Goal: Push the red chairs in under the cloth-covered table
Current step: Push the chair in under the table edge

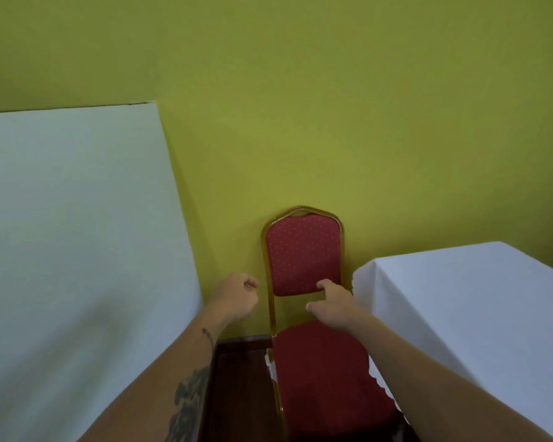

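Observation:
A red padded chair [302,253] with a gold metal frame stands with its back against the green wall, its seat facing me. A table under a white cloth [479,314] sits right beside it on the right, touching the seat's edge. My right hand [331,306] reaches over the seat, fingers apart, with the fingertips at the lower edge of the backrest pad. My left hand [237,296] hovers just left of the gold frame, fingers loosely curled, holding nothing and not touching the chair.
A second white-covered table [71,250] fills the left side. Between it and the chair a narrow strip of dark wooden floor [240,390] shows. The green wall [332,106] closes off the space straight ahead.

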Action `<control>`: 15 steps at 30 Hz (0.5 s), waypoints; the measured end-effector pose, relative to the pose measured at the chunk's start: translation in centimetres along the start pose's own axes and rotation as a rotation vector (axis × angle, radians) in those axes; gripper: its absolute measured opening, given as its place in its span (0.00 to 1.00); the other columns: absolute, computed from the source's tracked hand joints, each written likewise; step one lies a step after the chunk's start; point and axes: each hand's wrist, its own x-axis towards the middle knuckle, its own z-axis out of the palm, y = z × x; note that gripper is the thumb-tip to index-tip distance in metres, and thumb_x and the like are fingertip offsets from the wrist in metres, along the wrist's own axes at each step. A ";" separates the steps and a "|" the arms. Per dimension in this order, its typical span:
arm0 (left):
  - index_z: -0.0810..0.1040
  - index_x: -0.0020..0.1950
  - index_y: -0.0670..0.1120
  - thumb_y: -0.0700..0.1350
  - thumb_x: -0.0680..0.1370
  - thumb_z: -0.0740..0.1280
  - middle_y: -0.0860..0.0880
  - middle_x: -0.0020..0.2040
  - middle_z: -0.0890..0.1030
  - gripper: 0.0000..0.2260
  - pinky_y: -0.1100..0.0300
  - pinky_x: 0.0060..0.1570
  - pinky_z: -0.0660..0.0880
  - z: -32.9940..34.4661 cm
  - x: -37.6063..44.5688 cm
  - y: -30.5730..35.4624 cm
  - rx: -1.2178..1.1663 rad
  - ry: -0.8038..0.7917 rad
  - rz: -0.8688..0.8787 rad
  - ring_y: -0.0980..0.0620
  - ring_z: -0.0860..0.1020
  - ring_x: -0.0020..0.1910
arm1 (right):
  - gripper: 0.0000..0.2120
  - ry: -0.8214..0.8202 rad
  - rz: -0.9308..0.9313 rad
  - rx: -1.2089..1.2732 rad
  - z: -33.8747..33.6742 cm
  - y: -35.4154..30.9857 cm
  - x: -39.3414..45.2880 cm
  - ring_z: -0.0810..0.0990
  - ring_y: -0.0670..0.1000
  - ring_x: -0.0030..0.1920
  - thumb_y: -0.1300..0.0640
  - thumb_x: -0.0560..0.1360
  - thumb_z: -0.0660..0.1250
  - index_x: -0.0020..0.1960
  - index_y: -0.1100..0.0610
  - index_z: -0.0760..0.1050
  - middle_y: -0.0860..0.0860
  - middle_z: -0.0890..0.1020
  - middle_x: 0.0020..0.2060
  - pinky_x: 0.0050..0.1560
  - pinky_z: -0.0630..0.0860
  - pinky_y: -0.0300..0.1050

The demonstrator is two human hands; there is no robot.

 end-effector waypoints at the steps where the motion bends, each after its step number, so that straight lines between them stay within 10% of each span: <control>1: 0.80 0.62 0.43 0.38 0.80 0.62 0.44 0.58 0.81 0.13 0.59 0.52 0.73 0.0 1.8 -0.2 0.008 0.004 0.002 0.44 0.79 0.57 | 0.39 0.004 0.007 0.006 -0.2 -0.1 2.2 0.80 0.56 0.59 0.46 0.73 0.67 0.81 0.54 0.62 0.56 0.76 0.66 0.58 0.79 0.54; 15: 0.80 0.64 0.46 0.39 0.77 0.62 0.50 0.51 0.79 0.17 0.57 0.47 0.77 1.3 27.5 1.6 0.106 -0.008 -0.023 0.47 0.80 0.48 | 0.33 -0.047 0.135 0.388 -4.3 -3.8 31.6 0.71 0.60 0.71 0.53 0.81 0.67 0.82 0.58 0.58 0.58 0.70 0.74 0.70 0.71 0.60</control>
